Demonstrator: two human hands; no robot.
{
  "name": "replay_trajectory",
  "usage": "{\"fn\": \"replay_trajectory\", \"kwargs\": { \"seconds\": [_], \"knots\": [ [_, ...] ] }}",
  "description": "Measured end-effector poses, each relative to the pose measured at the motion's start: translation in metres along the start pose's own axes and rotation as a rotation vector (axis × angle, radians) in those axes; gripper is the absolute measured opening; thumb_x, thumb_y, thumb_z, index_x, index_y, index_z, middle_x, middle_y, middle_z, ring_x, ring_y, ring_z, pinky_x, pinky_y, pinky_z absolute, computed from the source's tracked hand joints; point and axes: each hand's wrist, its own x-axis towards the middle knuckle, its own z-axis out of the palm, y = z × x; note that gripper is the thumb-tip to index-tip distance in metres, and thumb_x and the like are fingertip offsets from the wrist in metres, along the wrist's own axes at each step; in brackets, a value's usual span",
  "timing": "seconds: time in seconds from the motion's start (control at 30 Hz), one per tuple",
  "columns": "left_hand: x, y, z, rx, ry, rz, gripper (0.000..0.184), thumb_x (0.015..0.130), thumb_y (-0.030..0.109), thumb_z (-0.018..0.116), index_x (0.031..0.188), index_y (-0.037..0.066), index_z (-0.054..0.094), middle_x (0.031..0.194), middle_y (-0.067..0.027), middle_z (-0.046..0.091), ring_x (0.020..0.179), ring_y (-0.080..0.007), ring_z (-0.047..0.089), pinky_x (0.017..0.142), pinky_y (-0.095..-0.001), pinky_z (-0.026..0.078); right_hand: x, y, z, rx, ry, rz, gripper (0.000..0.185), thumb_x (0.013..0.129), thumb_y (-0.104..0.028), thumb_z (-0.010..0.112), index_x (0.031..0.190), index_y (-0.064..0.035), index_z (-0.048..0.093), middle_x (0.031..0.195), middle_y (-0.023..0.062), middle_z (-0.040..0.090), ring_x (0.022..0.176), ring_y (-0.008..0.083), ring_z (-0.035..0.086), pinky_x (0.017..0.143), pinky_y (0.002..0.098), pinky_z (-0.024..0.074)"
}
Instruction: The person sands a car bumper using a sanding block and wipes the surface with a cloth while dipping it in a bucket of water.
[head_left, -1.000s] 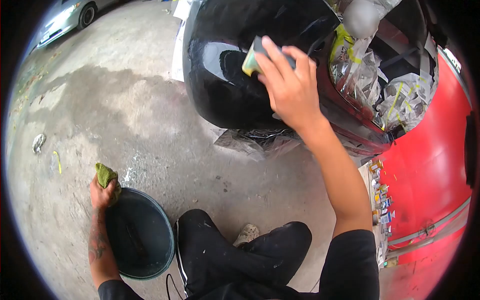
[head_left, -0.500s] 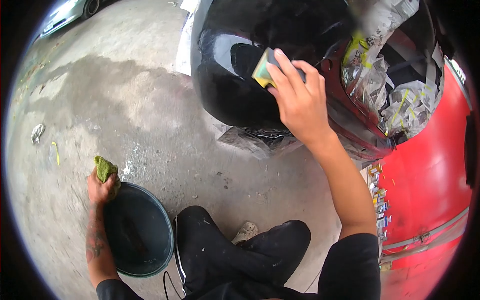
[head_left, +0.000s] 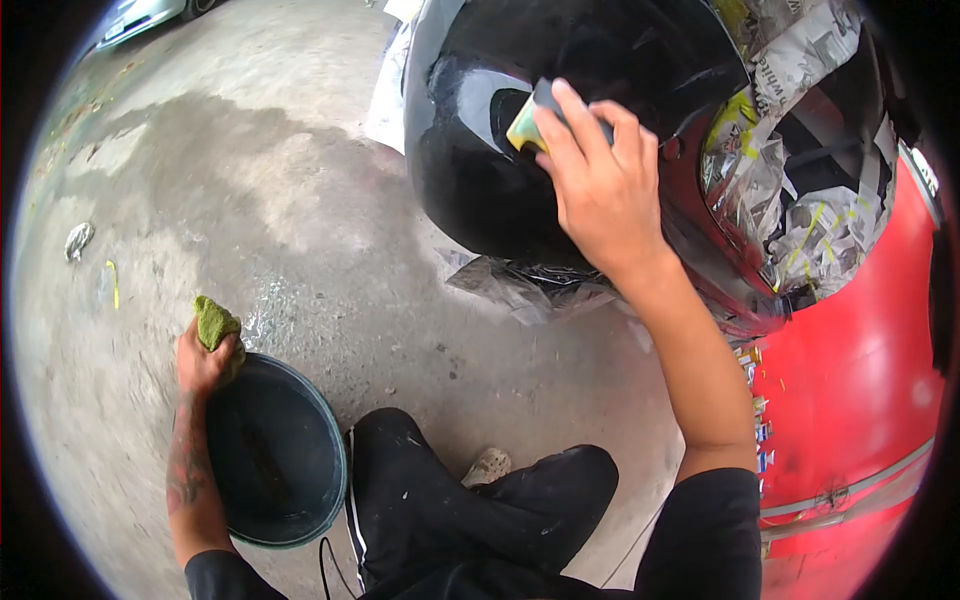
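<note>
My right hand (head_left: 605, 180) grips a sanding block (head_left: 527, 122), a dark block with a yellow-green sheet around it. The block rests against the glossy black car panel (head_left: 470, 190), its underside hidden. My left hand (head_left: 207, 362) is closed around a crumpled green cloth (head_left: 214, 322). That hand is at the upper left rim of a dark round bucket (head_left: 345, 460), and I cannot tell whether it touches the rim. Inside, the bucket looks dark.
Newspaper (head_left: 815, 245) and yellow-green tape cover the opening to the right of the panel. Several small cans (head_left: 762, 432) line the edge of a red surface (head_left: 860, 380). Wet patches mark the concrete floor (head_left: 290, 220). Another car (head_left: 140, 18) stands at the far upper left.
The view has shifted slightly, so the panel sits a little further right. My right hand stays on the panel with the sanding block; my left hand still holds the cloth by the bucket.
</note>
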Motion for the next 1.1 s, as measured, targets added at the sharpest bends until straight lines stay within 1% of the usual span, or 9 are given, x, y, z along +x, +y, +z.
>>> {"fn": "replay_trajectory", "kwargs": {
  "seconds": [0.1, 0.17, 0.27, 0.4, 0.63, 0.8, 0.9, 1.03, 1.1],
  "knots": [
    [0.001, -0.011, 0.004, -0.056, 0.010, -0.016, 0.033, 0.085, 0.020, 0.077, 0.109, -0.001, 0.070, 0.096, -0.0152, 0.078, 0.091, -0.0277, 0.077, 0.085, -0.0388, 0.058, 0.052, 0.011, 0.014, -0.163, 0.146, -0.074, 0.030, 0.092, -0.021, 0.067, 0.120, -0.0129, 0.072, 0.136, 0.0059, 0.067, 0.113, 0.0288, 0.059, 0.092, 0.0464, 0.0440],
    [0.001, -0.012, 0.005, -0.037, 0.001, -0.039, 0.033, 0.085, 0.021, 0.078, 0.109, 0.000, 0.071, 0.097, -0.0153, 0.079, 0.091, -0.0281, 0.077, 0.086, -0.0393, 0.058, 0.082, 0.005, 0.002, -0.133, 0.142, -0.023, 0.036, 0.090, -0.020, 0.072, 0.122, -0.0047, 0.069, 0.136, 0.0142, 0.066, 0.114, 0.0333, 0.058, 0.093, 0.0466, 0.0445],
    [-0.001, -0.002, -0.001, 0.008, -0.007, -0.049, 0.033, 0.085, 0.022, 0.079, 0.109, 0.000, 0.071, 0.098, -0.0156, 0.079, 0.092, -0.0290, 0.077, 0.086, -0.0404, 0.059, 0.060, 0.003, 0.019, -0.111, 0.124, -0.013, 0.032, 0.092, -0.024, 0.069, 0.121, -0.0123, 0.072, 0.135, 0.0065, 0.067, 0.113, 0.0297, 0.059, 0.091, 0.0468, 0.0441],
    [-0.001, 0.002, -0.002, 0.036, 0.002, -0.060, 0.038, 0.083, 0.026, 0.081, 0.109, 0.001, 0.072, 0.097, -0.0168, 0.079, 0.092, -0.0314, 0.078, 0.086, -0.0423, 0.059, 0.025, -0.015, 0.009, 0.067, -0.037, -0.009, 0.034, 0.090, -0.022, 0.070, 0.121, -0.0097, 0.072, 0.135, 0.0085, 0.067, 0.112, 0.0300, 0.059, 0.091, 0.0459, 0.0444],
    [-0.002, 0.006, -0.005, 0.034, 0.011, -0.048, 0.037, 0.082, 0.025, 0.080, 0.109, 0.001, 0.071, 0.096, -0.0164, 0.079, 0.090, -0.0310, 0.078, 0.085, -0.0415, 0.060, 0.092, -0.004, 0.035, -0.212, 0.189, -0.059, 0.020, 0.089, -0.020, 0.067, 0.107, -0.0120, 0.072, 0.128, 0.0052, 0.066, 0.106, 0.0268, 0.059, 0.085, 0.0447, 0.0438],
    [0.000, 0.000, -0.002, -0.027, 0.011, -0.029, 0.037, 0.081, 0.021, 0.080, 0.110, 0.000, 0.071, 0.097, -0.0171, 0.079, 0.092, -0.0314, 0.078, 0.086, -0.0417, 0.060, 0.037, -0.017, 0.014, 0.037, -0.033, -0.038, 0.030, 0.091, -0.024, 0.068, 0.118, -0.0124, 0.072, 0.135, 0.0067, 0.066, 0.112, 0.0277, 0.058, 0.088, 0.0443, 0.0449],
    [0.001, -0.004, -0.001, -0.019, 0.010, -0.048, 0.036, 0.081, 0.021, 0.079, 0.109, 0.000, 0.071, 0.097, -0.0169, 0.079, 0.092, -0.0318, 0.078, 0.086, -0.0417, 0.060, 0.066, 0.008, 0.018, -0.186, 0.089, -0.161, 0.030, 0.091, -0.023, 0.067, 0.119, -0.0130, 0.072, 0.134, 0.0062, 0.066, 0.112, 0.0266, 0.058, 0.088, 0.0441, 0.0447],
    [0.001, -0.006, 0.001, -0.054, 0.002, -0.017, 0.034, 0.081, 0.021, 0.079, 0.107, 0.001, 0.071, 0.096, -0.0168, 0.079, 0.090, -0.0321, 0.078, 0.085, -0.0416, 0.059, 0.101, 0.016, 0.015, -0.320, 0.135, -0.026, 0.043, 0.089, -0.028, 0.076, 0.130, -0.0148, 0.069, 0.144, 0.0031, 0.063, 0.118, 0.0281, 0.056, 0.093, 0.0444, 0.0448],
    [0.001, -0.001, -0.001, -0.074, -0.003, -0.023, 0.033, 0.081, 0.021, 0.079, 0.106, 0.001, 0.071, 0.095, -0.0167, 0.078, 0.089, -0.0323, 0.078, 0.085, -0.0414, 0.059, 0.081, 0.008, 0.020, -0.246, 0.132, -0.037, 0.035, 0.090, -0.025, 0.070, 0.123, -0.0132, 0.071, 0.139, 0.0051, 0.064, 0.113, 0.0281, 0.057, 0.091, 0.0446, 0.0440]
  ]
}}
